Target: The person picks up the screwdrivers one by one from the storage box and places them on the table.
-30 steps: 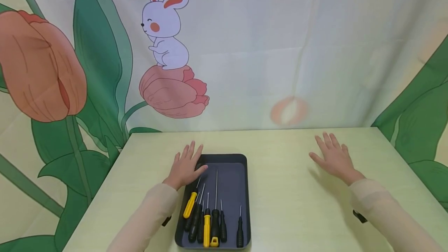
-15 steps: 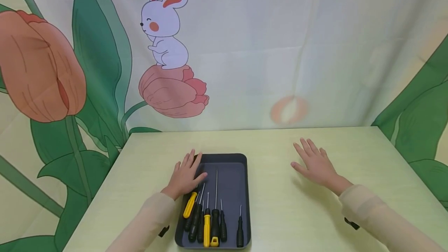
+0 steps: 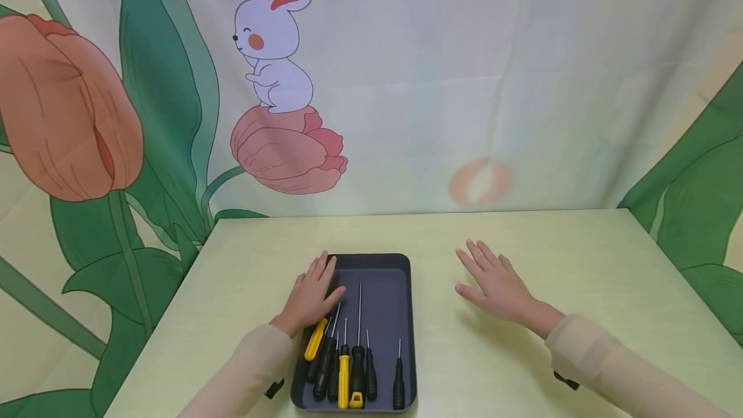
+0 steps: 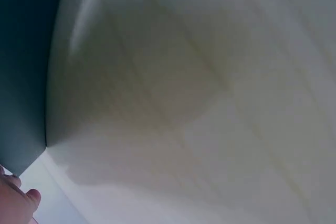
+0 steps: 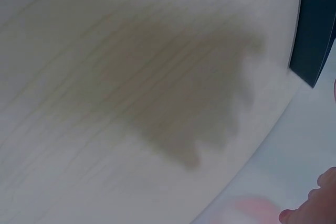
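A dark grey rectangular tray (image 3: 386, 302) lies on the table, with several screwdrivers in its near part. Some handles are black, such as the lone screwdriver (image 3: 398, 386) at the right; a yellow-handled screwdriver (image 3: 344, 376) lies near the middle. My left hand (image 3: 310, 297), fingers extended, is at the tray's far left edge and hides part of it. Its fingers (image 4: 14, 203) show beside the tray wall (image 4: 23, 72) in the left wrist view. Right of the tray, my right hand (image 3: 498, 286) hovers above the table with fingers spread and nothing in them.
The pale wood-grain table (image 3: 580, 257) ends at a printed cloth backdrop (image 3: 406, 82) with a rabbit and tulips. In the right wrist view, the right hand's shadow (image 5: 178, 87) falls on the tabletop, short of the tray's outer wall (image 5: 315, 24).
My right hand has moved left and slightly nearer, toward the tray. The left hand has come down a little at the tray's left edge. Tray and screwdrivers have stayed put.
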`<state>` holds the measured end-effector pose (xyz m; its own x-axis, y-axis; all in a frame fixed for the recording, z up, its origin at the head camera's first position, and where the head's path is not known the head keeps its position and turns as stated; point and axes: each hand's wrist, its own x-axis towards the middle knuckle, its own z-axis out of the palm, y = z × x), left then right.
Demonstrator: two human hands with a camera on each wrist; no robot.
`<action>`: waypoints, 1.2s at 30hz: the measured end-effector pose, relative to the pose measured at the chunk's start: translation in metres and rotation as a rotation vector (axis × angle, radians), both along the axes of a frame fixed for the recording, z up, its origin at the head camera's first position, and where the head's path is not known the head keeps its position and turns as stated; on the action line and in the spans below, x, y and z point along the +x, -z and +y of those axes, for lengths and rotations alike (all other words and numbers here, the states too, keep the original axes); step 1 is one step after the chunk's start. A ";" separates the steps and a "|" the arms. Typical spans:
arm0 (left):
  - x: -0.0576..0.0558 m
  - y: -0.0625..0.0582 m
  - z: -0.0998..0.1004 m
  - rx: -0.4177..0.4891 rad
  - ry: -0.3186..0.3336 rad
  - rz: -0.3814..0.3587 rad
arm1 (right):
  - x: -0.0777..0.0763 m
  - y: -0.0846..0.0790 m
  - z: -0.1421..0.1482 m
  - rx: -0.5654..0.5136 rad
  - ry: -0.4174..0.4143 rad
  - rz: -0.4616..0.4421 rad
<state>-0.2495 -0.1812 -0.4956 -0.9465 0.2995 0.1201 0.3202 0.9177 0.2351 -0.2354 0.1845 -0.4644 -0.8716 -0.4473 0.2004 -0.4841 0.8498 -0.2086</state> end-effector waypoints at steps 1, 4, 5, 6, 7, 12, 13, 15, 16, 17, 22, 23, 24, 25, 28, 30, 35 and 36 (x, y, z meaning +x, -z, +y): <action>0.001 0.000 0.001 0.012 0.000 0.001 | 0.001 0.000 -0.003 0.001 -0.004 -0.009; 0.003 0.001 0.002 0.065 -0.007 -0.015 | 0.006 0.000 -0.010 -0.014 -0.023 -0.028; 0.003 0.001 0.003 0.086 -0.012 -0.028 | 0.008 0.000 -0.013 -0.024 -0.032 -0.030; 0.004 0.001 0.003 0.109 -0.018 -0.041 | 0.010 0.000 -0.015 -0.029 -0.040 -0.028; 0.005 0.001 0.004 0.127 -0.026 -0.055 | 0.011 0.001 -0.017 -0.039 -0.048 -0.030; 0.009 0.000 0.008 0.247 -0.083 -0.108 | 0.018 0.002 -0.027 -0.044 -0.077 -0.040; 0.010 -0.001 0.009 0.274 -0.098 -0.120 | 0.019 0.003 -0.029 -0.048 -0.081 -0.048; 0.011 -0.003 0.010 0.339 -0.134 -0.136 | 0.022 0.003 -0.033 -0.058 -0.092 -0.059; 0.011 -0.005 0.010 0.366 -0.153 -0.142 | 0.024 0.003 -0.035 -0.072 -0.099 -0.066; 0.012 -0.006 0.010 0.387 -0.173 -0.148 | 0.026 0.003 -0.037 -0.085 -0.106 -0.073; 0.013 -0.010 0.008 0.458 -0.266 -0.156 | 0.034 0.002 -0.046 -0.141 -0.145 -0.108; 0.013 -0.011 0.007 0.469 -0.286 -0.167 | 0.036 0.002 -0.048 -0.141 -0.150 -0.118; 0.014 -0.012 0.006 0.481 -0.300 -0.174 | 0.037 0.003 -0.050 -0.142 -0.154 -0.134; 0.014 -0.012 0.005 0.496 -0.314 -0.184 | 0.038 0.003 -0.052 -0.144 -0.158 -0.149; 0.016 -0.014 0.002 0.538 -0.351 -0.224 | 0.043 0.004 -0.058 -0.144 -0.171 -0.190; 0.017 -0.014 0.000 0.551 -0.363 -0.237 | 0.046 0.004 -0.061 -0.151 -0.189 -0.200; 0.018 -0.016 -0.005 0.579 -0.400 -0.270 | 0.051 0.005 -0.068 -0.165 -0.225 -0.259; 0.018 -0.017 -0.006 0.584 -0.406 -0.277 | 0.052 0.005 -0.069 -0.170 -0.228 -0.284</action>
<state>-0.2311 -0.1874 -0.4788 -0.9873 -0.1182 -0.1059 -0.1576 0.6531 0.7407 -0.1835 0.1154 -0.4696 -0.7852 -0.6169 0.0532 -0.5589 0.6692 -0.4897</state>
